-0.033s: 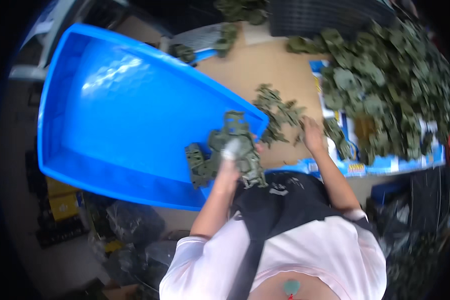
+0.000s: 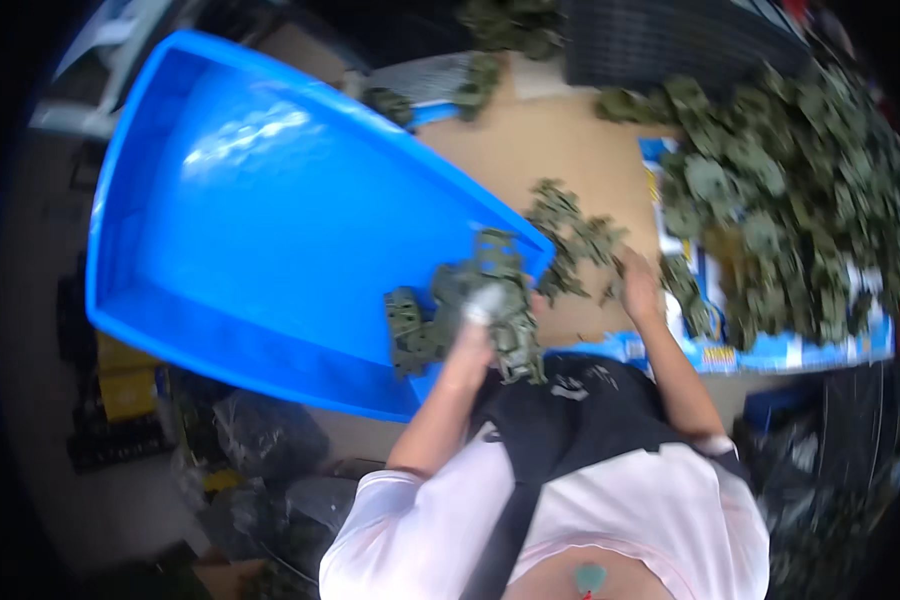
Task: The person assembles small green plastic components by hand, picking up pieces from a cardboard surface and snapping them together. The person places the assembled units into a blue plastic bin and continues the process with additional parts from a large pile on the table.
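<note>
My left hand (image 2: 482,318), with something white on the thumb or finger, is closed around a bunch of olive-green moulded plastic parts (image 2: 498,258). The bunch hangs over the near right corner of a big blue plastic tub (image 2: 260,220), and its pieces hide most of the fingers. On brown cardboard to the right lies a small heap of similar green parts (image 2: 570,235). Beside that heap's right edge is my right hand (image 2: 642,290), its fingers stretched out and nothing visible in them. Blur keeps me from telling whether the fingertips touch the pieces.
A large pile of green parts (image 2: 800,200) covers the right side of the table, over blue and white printed sheeting (image 2: 770,355). A black crate (image 2: 680,45) stands at the back. Clear plastic bags (image 2: 265,435) lie low on the left, under the tub.
The whole scene has shifted slightly right and down in the picture. Both hands keep nearly the same places relative to the tub and heap; the left still holds the bunch.
</note>
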### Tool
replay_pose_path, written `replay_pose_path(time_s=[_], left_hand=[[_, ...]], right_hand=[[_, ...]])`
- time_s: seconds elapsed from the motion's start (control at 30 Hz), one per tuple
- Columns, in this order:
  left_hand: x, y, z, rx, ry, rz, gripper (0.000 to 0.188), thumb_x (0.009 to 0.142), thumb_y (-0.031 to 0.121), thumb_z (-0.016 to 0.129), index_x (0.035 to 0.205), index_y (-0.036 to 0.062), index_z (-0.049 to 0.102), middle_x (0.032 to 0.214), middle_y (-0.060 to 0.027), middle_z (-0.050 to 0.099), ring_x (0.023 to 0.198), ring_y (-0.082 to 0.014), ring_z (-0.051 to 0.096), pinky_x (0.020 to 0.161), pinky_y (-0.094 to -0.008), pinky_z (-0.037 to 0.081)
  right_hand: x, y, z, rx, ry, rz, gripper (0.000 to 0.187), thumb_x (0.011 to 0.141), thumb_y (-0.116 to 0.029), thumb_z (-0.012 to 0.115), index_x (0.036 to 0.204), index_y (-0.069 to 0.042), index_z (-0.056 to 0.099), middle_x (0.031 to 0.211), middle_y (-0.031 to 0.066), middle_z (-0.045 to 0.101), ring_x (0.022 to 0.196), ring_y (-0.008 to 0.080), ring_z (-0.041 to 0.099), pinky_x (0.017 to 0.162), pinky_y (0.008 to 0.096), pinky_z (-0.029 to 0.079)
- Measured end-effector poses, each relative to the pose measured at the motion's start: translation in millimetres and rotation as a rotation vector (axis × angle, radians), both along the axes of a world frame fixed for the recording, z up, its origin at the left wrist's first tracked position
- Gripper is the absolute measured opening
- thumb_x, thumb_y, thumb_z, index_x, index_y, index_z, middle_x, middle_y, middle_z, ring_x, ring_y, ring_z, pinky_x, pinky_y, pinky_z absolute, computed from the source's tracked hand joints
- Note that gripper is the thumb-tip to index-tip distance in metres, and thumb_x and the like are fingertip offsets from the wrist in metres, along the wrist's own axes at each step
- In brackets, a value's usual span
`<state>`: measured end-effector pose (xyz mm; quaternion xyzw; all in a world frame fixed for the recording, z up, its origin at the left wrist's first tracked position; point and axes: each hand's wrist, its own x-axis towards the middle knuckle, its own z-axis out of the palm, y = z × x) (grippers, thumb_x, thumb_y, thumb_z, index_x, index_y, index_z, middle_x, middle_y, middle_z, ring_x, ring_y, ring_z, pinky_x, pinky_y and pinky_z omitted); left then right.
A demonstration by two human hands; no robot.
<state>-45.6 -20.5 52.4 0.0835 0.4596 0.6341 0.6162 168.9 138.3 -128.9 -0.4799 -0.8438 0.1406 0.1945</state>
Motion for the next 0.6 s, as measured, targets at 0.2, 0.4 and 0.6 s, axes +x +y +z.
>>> replay_pose_path(time_s=[0.2, 0.4, 0.6], left_hand=[[8.8, 20.3, -17.2, 0.136, 0.148, -0.055, 0.052, 0.072, 0.034, 0.065, 0.114, 0.0048, 0.052, 0.1, -0.0089, 0.059, 0.086, -0.0193, 0.059, 0.075, -0.0314, 0.048], [13.2, 21.3, -28.1, 0.125, -0.041, -0.121, 0.068, 0.075, 0.036, 0.064, 0.127, 0.0011, 0.039, 0.123, -0.0143, 0.049, 0.112, -0.0267, 0.049, 0.091, -0.039, 0.043], [-8.8, -9.0, -32.0, 0.072, 0.052, 0.137, 0.059, 0.074, 0.034, 0.067, 0.119, 0.0008, 0.047, 0.11, -0.0129, 0.057, 0.096, -0.0259, 0.058, 0.087, -0.0382, 0.048]], right_hand=[[18.8, 8.9, 16.8, -0.254, 0.167, -0.163, 0.034, 0.066, -0.002, 0.061, 0.099, -0.005, 0.054, 0.092, 0.0199, 0.06, 0.087, 0.0359, 0.059, 0.071, 0.0426, 0.047], [-15.6, -22.8, 122.8, -0.406, 0.495, -0.032, 0.047, 0.065, 0.009, 0.054, 0.109, -0.009, 0.053, 0.089, 0.0187, 0.06, 0.076, 0.0326, 0.06, 0.069, 0.038, 0.046], [8.3, -21.9, 50.9, -0.19, 0.068, -0.039, 0.041, 0.06, 0.004, 0.058, 0.098, -0.011, 0.057, 0.097, 0.0163, 0.053, 0.094, 0.0339, 0.05, 0.082, 0.039, 0.042]])
